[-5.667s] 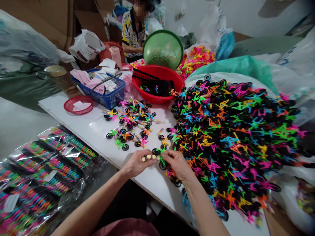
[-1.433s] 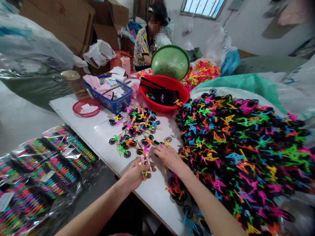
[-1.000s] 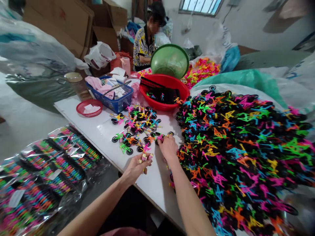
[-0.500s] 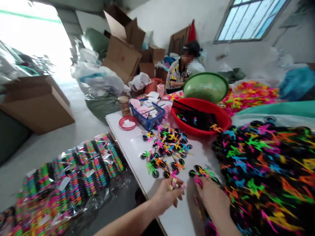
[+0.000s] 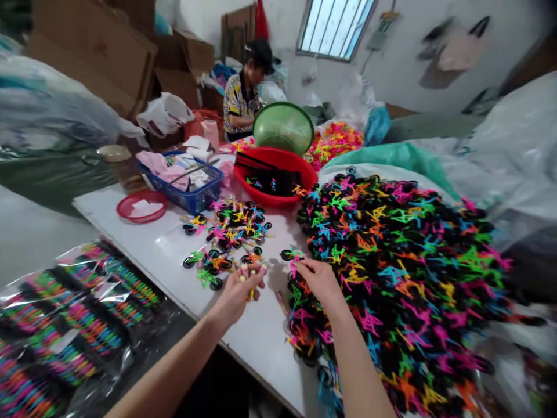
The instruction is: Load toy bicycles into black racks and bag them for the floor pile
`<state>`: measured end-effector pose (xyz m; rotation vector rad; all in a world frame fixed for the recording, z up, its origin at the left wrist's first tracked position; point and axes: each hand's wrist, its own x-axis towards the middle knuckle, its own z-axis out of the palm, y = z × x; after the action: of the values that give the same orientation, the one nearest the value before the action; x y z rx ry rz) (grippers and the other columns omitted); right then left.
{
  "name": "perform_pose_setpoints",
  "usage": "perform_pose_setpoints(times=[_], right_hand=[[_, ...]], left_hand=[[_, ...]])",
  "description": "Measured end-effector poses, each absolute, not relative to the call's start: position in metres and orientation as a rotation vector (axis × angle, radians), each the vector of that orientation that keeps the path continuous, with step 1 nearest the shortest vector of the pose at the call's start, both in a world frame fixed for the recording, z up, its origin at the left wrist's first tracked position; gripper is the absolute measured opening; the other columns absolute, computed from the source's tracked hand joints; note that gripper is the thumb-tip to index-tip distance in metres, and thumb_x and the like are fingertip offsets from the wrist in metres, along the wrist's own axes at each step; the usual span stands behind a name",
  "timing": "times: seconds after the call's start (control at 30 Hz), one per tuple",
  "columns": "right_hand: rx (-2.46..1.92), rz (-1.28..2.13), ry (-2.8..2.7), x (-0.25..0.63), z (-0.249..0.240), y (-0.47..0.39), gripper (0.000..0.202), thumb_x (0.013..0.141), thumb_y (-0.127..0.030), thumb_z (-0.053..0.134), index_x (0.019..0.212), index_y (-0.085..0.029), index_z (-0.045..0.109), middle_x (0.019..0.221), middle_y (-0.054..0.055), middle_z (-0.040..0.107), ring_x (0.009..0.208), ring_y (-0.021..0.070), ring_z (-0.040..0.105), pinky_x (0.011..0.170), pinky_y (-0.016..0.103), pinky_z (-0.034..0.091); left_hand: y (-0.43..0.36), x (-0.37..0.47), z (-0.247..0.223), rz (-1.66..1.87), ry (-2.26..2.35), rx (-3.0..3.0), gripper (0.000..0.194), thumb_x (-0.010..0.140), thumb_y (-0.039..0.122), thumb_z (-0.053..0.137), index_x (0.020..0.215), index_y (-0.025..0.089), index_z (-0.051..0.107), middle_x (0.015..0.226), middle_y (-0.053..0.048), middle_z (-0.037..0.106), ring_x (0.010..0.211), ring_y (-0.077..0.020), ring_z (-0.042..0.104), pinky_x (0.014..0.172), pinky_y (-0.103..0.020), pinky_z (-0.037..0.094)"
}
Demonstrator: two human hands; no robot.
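My left hand (image 5: 238,295) is curled above the white table (image 5: 174,249), closed on several small pale yellow and pink pieces (image 5: 251,273) that show between the fingers. To its right, my right hand (image 5: 319,280) has thumb and fingers pinched on a pink toy bicycle (image 5: 293,268) at the heap's left edge. That large heap of toy bicycles (image 5: 391,267) has bright frames and black wheels. A smaller pile of toy bicycles (image 5: 237,226) lies on the table beyond my left hand.
Behind the small pile stand a blue basket (image 5: 195,197), a red shallow basket (image 5: 141,215), a red basin (image 5: 274,200) and a tilted green basin (image 5: 282,128). Clear bags of packed toys (image 5: 87,325) lie at lower left. Another person (image 5: 239,98) sits at the back.
The camera view has swung right, showing more of the large heap. My right hand is now at the heap's edge with a pink toy bicycle; my left hand still holds the small pieces.
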<state>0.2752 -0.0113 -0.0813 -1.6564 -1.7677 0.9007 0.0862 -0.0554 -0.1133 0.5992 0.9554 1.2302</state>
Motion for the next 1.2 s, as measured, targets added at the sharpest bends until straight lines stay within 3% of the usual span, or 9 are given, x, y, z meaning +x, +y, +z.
perform_pose_setpoints(times=[0.1,0.23,0.37,0.5,0.67,0.83,1.03,1.2], right_hand=[[-1.598,1.030,-1.834,0.277,-0.078,-0.025,0.038,0.075,-0.049,0.053,0.061,-0.016,0.066,0.054,-0.001,0.054,0.053,0.0125,0.044,0.052,0.024,0.031],[-1.545,1.185,-1.797,0.282,-0.078,-0.038,0.033,0.073,-0.047,0.059,0.066,-0.015,0.066,0.056,-0.002,0.052,0.054,0.0103,0.040,0.052,0.022,0.029],[-1.541,1.239,-1.584,0.288,-0.085,-0.048,0.035,0.066,-0.048,0.068,0.059,-0.016,0.057,0.053,-0.004,0.047,0.053,0.0095,0.038,0.051,0.022,0.030],[-1.502,1.107,-1.471,0.290,-0.086,-0.064,0.029,0.073,-0.045,0.063,0.066,-0.017,0.057,0.058,-0.003,0.048,0.055,0.0100,0.039,0.051,0.022,0.030],[-1.496,1.252,-1.553,0.284,-0.081,-0.080,0.030,0.077,-0.044,0.056,0.065,-0.017,0.057,0.055,-0.003,0.045,0.052,0.0100,0.037,0.049,0.022,0.027],[-1.539,1.183,-1.631,0.270,-0.081,-0.084,0.033,0.079,-0.044,0.052,0.059,-0.018,0.049,0.052,-0.004,0.042,0.050,0.0099,0.036,0.048,0.021,0.026],[-1.521,0.948,-1.512,0.268,-0.065,-0.079,0.031,0.079,-0.044,0.053,0.063,-0.018,0.051,0.056,-0.003,0.044,0.055,0.0108,0.038,0.052,0.022,0.029],[-1.346,1.345,-1.260,0.253,-0.074,-0.083,0.032,0.074,-0.048,0.062,0.066,-0.018,0.052,0.053,-0.006,0.042,0.047,0.0081,0.035,0.044,0.021,0.029]], left_hand=[[-0.045,0.095,-0.107,1.159,0.901,0.589,0.040,0.061,0.038,0.079,0.087,0.015,0.059,0.074,0.000,0.058,0.059,-0.0092,0.054,0.042,-0.017,0.035],[-0.040,0.109,-0.106,1.060,0.911,0.655,0.039,0.062,0.038,0.078,0.087,0.015,0.060,0.068,0.001,0.058,0.054,-0.0087,0.052,0.044,-0.018,0.036],[-0.046,0.125,-0.108,1.199,1.103,1.009,0.026,0.069,0.032,0.071,0.089,0.016,0.063,0.071,0.001,0.062,0.061,-0.0102,0.054,0.056,-0.021,0.043],[-0.055,0.134,-0.102,1.341,1.266,1.370,0.018,0.077,0.024,0.062,0.093,0.019,0.065,0.087,-0.002,0.066,0.079,-0.0139,0.059,0.072,-0.023,0.045],[-0.065,0.131,-0.096,1.271,1.269,1.406,0.016,0.077,0.024,0.062,0.092,0.019,0.065,0.084,-0.002,0.067,0.074,-0.0142,0.060,0.067,-0.023,0.045],[-0.074,0.114,-0.098,1.303,1.268,1.616,0.014,0.078,0.023,0.060,0.091,0.021,0.067,0.088,-0.003,0.067,0.083,-0.0157,0.060,0.077,-0.025,0.044],[-0.075,0.093,-0.108,1.107,1.301,1.053,0.032,0.071,0.036,0.068,0.094,0.015,0.063,0.063,0.001,0.058,0.048,-0.0082,0.045,0.046,-0.020,0.035],[-0.087,0.095,-0.103,1.057,1.106,0.978,0.033,0.066,0.038,0.073,0.083,0.013,0.062,0.056,0.003,0.052,0.045,-0.0060,0.040,0.044,-0.019,0.032]])
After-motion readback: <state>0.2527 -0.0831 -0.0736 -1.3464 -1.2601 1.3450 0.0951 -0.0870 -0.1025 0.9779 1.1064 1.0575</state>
